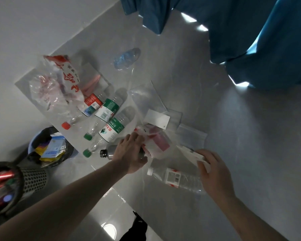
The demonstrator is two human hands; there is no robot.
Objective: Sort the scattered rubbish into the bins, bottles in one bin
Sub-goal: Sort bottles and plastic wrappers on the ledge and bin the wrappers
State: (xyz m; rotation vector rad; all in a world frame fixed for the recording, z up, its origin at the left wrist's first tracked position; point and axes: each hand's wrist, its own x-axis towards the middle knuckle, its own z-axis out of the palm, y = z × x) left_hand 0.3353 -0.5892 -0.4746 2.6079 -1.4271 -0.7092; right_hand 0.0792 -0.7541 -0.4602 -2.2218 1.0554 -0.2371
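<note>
While my left hand [131,150] curls over the metal bottle [108,152] lying on the pale floor [233,153], gripping its body, my right hand [211,168] pinches a white carton [192,154] between thumb and fingers, just above a clear bottle with a white cap [174,177] lying on its side. Beside my left fingers sits a crumpled red-and-clear wrapper [155,138], touching them. Further left, 2 green-capped bottles [109,131] and 1 red-capped bottle [82,112] lie side by side, necks pointing toward the bins. A crushed blue-tinted bottle [126,58] lies well apart, nearer the blue curtain [259,32]. A red-and-white plastic bag [63,80] lies by the wall. At far left, a blue bin [32,141] with a black liner holds cartons, and a dark mesh bin [31,178] holds red items.
</note>
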